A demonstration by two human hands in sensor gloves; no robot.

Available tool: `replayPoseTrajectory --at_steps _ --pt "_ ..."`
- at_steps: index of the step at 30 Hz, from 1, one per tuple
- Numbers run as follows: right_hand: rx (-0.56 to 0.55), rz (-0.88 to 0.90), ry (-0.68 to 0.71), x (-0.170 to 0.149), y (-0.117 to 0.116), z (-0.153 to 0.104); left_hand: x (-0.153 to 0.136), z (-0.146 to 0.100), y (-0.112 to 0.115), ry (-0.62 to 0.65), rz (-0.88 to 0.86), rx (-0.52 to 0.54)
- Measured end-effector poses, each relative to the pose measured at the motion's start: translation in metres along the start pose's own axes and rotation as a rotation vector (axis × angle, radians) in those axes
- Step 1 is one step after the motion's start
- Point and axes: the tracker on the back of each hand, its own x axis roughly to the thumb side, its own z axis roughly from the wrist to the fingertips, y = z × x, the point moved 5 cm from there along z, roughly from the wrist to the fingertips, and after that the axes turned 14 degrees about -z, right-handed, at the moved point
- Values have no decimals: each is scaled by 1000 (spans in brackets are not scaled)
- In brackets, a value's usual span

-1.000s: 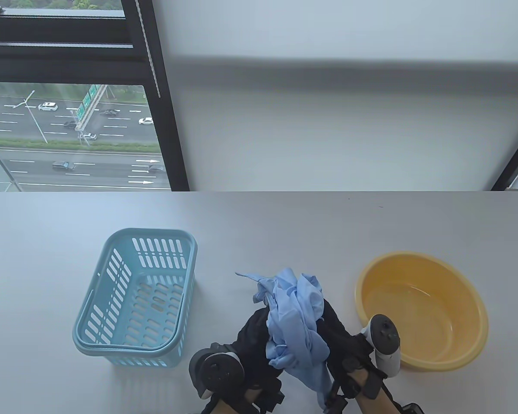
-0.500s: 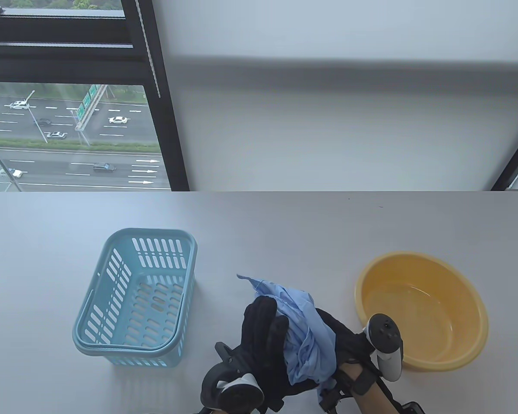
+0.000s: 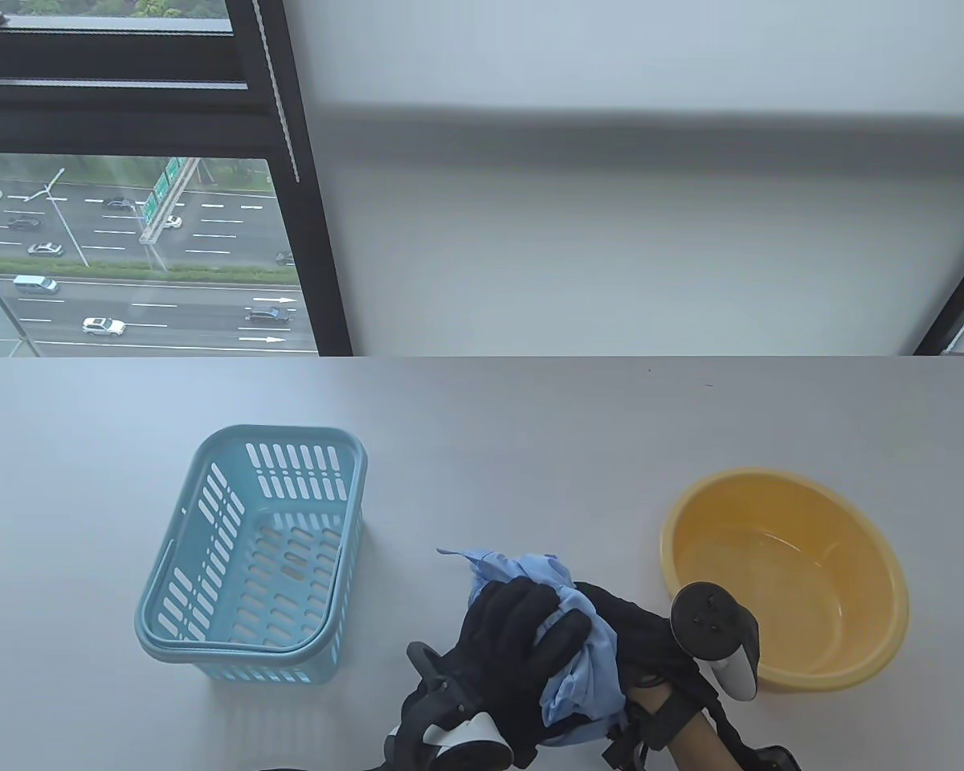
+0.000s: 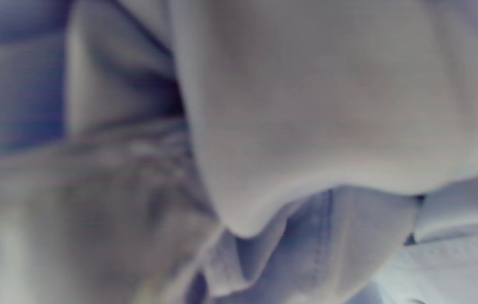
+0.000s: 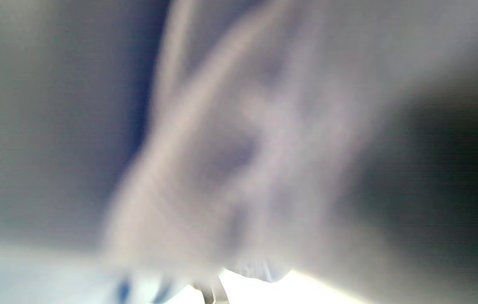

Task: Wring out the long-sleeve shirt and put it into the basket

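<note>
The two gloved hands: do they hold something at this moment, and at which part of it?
Both hold the bunched light-blue shirt. The left hand has its fingers curled over the bundle's top; the right hand grips its right side, its fingers mostly hidden.

Left hand [image 3: 522, 642] now clamps over the shirt [image 3: 578, 675].

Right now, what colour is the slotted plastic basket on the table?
Light blue; the slotted plastic basket shows best in the table view.
</note>
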Motion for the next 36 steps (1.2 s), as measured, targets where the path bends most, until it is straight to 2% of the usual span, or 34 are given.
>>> replayPoseTrajectory --at_steps 5,10,14,27,36 --pt "-34 -32 13 3 0 -1 -14 -3 -6 -74 -77 79" --pt "-66 -88 70 13 -1 -3 -38 -9 -15 -216 -239 219" --pt "-121 -167 117 23 2 -6 -49 -13 -16 -310 -314 262" --pt "-349 -523 287 62 9 -24 -85 -33 1 -607 -695 362" --pt "-453 -665 381 80 6 -35 -102 -47 19 -786 -936 400"
